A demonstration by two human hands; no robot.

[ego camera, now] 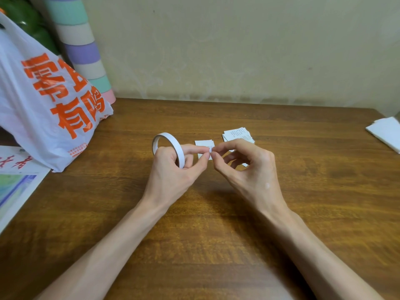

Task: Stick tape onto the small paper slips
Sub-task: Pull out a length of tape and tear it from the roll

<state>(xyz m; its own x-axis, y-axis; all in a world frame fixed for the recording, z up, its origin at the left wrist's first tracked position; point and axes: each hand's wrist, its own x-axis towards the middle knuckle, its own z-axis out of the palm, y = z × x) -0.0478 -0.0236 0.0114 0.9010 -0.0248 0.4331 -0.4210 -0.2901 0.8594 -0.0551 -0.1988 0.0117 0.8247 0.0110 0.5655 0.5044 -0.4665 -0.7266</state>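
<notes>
My wooden counter [216, 234] carries a white plastic bag [43, 105] with orange lettering on its left. Printed sheets [15, 191] lie beside the bag at the left edge. One small paper slip [203, 143] lies near the middle, a pile of slips [237, 134] just right of it, and folded white paper [385, 133] at the far right edge.

Tape roll [166, 137]: lower arc hidden behind left hand [173, 167]. White bit [210, 150] pinched between it and right hand [244, 167]: too small to identify. Slip [204, 144] behind fingertips partly covered. Slip stack [238, 134] print unreadable. Plastic bag [43, 118], desk's left edge: cropped.
</notes>
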